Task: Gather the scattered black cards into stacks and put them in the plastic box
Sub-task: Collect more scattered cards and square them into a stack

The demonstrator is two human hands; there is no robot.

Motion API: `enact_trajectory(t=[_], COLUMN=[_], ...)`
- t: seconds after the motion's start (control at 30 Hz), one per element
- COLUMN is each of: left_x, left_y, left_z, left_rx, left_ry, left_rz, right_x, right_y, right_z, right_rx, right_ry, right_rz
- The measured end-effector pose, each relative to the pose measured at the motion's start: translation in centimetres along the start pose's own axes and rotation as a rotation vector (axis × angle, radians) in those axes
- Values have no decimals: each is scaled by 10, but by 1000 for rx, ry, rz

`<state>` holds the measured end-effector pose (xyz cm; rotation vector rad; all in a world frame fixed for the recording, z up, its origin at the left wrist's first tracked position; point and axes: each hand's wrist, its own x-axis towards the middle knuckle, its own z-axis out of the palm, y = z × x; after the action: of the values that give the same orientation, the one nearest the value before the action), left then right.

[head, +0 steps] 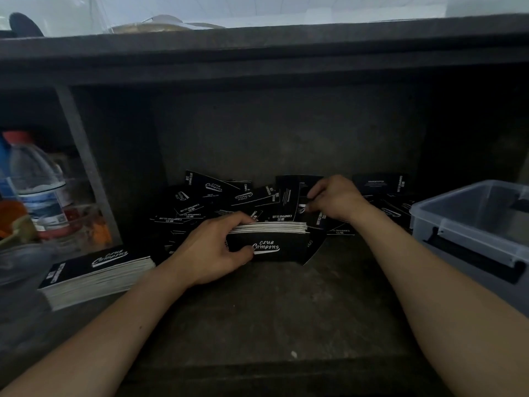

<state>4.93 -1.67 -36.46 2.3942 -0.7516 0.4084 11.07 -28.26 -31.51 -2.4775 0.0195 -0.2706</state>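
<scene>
Gripping a half-built stack in my left hand, I have the thumb lying on its printed "Club Camping" face and the other fingers curled over its far edge, so that hand is clamped on the stack. It sits at the centre of the frame, its white card edges showing along the top, at the near edge of the scattered cards.

My right hand is just above and to the right of it. Its fingers are bent together onto a single card that stands tilted up out of the heap, pinching it at its right edge.

The loose black cards lie overlapping at all angles across the middle of the frame, against the dark back wall of the desk, and some run on behind my right wrist towards the box.

A finished stack lies flat at the lower left, well apart from the one I hold. The plastic box stands open at the right edge of the frame, near my right forearm; I cannot tell what is inside it. A water bottle stands in the compartment at the left.
</scene>
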Motion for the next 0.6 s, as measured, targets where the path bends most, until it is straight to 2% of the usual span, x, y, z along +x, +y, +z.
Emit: enact_trajectory(t=[0.1,0.2,0.3,0.4,0.43,0.53,0.57,0.6], left_x=[0,-1,-1,0,0,0,1,1], left_y=[-1,0,1,3,3,3,2,2], left_z=[0,0,0,0,0,0,0,0], left_rx=[1,-3,-17,-21,-20,-21,-19,-16], left_ry=[3,5,12,22,25,24,25,27], left_rz=[-2,4,5,14,18,14,13,13], right_x=[1,-1,-2,-3,-6,-15,-15,-13], right_y=[0,-1,-4,-7,-8,-12,-12,-11], right_z=[-11,-16,-15,-17,-19,-20,-19,-17], right_rx=[35,153,370,437,432,504,472,381], right_ry=[101,73,47,155,157,-13,-2,79], right_rz=[59,105,149,10,-54,-196,-251,-299])
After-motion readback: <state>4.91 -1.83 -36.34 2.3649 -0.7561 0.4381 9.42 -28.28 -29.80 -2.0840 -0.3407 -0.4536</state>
